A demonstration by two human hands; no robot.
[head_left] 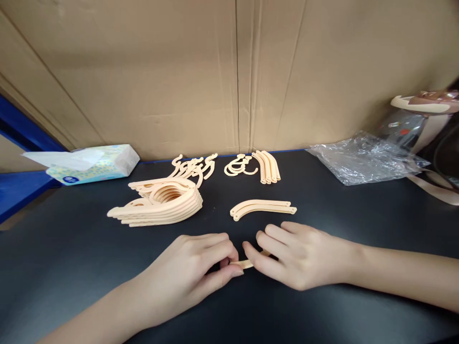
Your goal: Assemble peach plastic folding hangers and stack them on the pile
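Near the front of the black table, my left hand (201,267) pinches one end of a small cream plastic piece (246,263) between thumb and fingers. My right hand (294,253) is closed around the other end, its fingers covering much of the piece. Just beyond my hands lie two curved cream arms (263,209) side by side. A stack of cream folded hanger bodies (165,208) rests to the left, beyond my left hand.
Cream hooks (190,168) and ring-like hooks (238,166) lie at the back beside more curved arms (267,167). A tissue pack (96,165) is at back left, clear plastic wrap (362,160) at back right. Cardboard (161,76) stands behind the black table (71,253).
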